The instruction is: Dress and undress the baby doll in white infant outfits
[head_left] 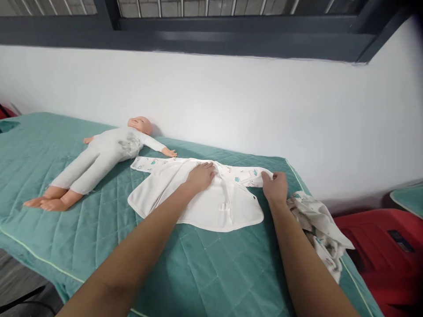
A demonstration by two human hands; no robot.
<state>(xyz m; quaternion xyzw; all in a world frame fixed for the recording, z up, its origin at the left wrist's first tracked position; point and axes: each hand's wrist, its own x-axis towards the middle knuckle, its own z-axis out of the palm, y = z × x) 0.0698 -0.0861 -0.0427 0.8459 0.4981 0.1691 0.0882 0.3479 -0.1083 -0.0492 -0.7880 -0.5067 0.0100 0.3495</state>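
A small white garment (211, 211) with patterned sleeves lies spread open on the green quilted cover (205, 259). My left hand (201, 176) rests flat on its upper middle, fingers stretched out near the neckline. At the end of the right sleeve, my right hand (276, 187) pinches the cuff between thumb and fingers. To the left lies a baby doll (105, 154) on its back, dressed in white, one arm reaching toward the garment's left sleeve.
Crumpled patterned cloth (319, 220) lies near the right edge of the cover, beside my right forearm. A red chair (383, 246) stands at the right. Behind the cover rises a white wall (231, 101) below a dark window frame (198, 39).
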